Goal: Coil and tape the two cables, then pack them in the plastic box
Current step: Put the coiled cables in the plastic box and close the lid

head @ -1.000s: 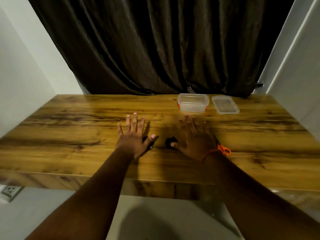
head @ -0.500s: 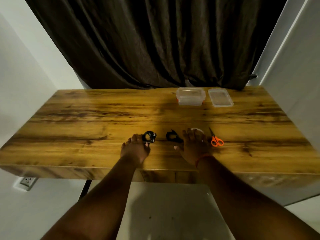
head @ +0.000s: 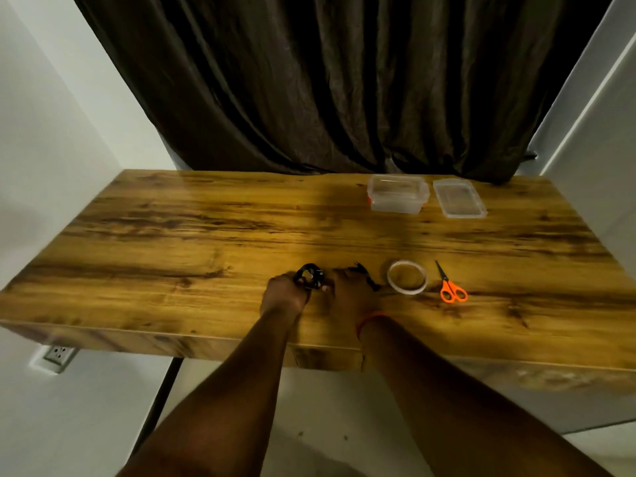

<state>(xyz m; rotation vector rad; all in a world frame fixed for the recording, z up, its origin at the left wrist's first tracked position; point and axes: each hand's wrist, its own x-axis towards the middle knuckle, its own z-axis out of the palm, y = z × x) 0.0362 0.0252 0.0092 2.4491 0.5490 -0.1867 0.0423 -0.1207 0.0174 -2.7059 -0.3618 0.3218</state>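
Note:
On the wooden table, near the front edge, lies a small black coiled cable. My left hand grips its left side with curled fingers. My right hand reaches across and pinches the same coil from the right. Behind my right hand, a second black cable lies on the table, partly hidden. The clear plastic box stands open at the back right, with its lid flat beside it.
A roll of clear tape lies just right of the cables, and orange-handled scissors lie further right. A dark curtain hangs behind the table. White walls close in on both sides.
Both hands went from lying flat to curling round the left coil. My right hand slid left, uncovering the tape roll. The camera pulled back.

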